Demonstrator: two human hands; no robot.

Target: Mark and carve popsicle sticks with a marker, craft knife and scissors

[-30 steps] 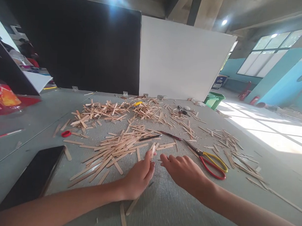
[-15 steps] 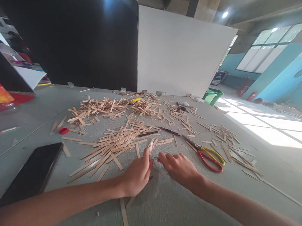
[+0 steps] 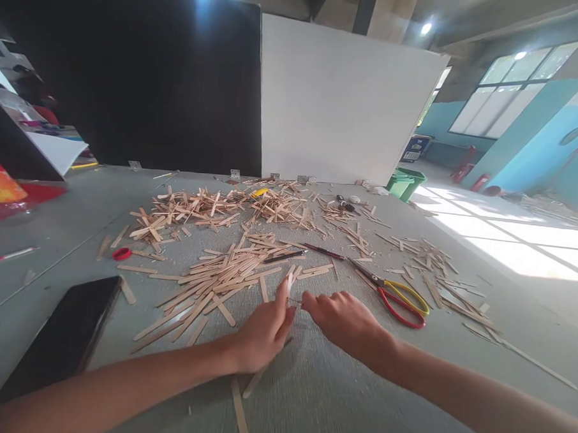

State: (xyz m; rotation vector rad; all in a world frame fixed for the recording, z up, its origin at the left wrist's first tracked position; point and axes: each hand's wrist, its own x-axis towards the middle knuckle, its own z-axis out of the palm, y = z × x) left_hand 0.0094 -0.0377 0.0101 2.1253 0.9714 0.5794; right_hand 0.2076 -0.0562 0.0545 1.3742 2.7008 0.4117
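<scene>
My left hand rests on the grey table and pinches a short wooden stick upright between thumb and forefinger. My right hand is curled just to its right, its fingertips pinched near the stick's lower end on a thin dark thing I cannot make out. A spread of flat wooden craft sticks lies right beyond my left hand. Red and yellow scissors lie just right of my right hand.
A black phone lies at the near left. More stick heaps fill the far table before black and white boards. A red ring, a dark pen and stick scraps lie around. Two loose sticks lie near my left wrist.
My right hand has curled from loosely open into a pinch and closed in on the stick. My left hand has kept its hold. The view has tilted slightly.
</scene>
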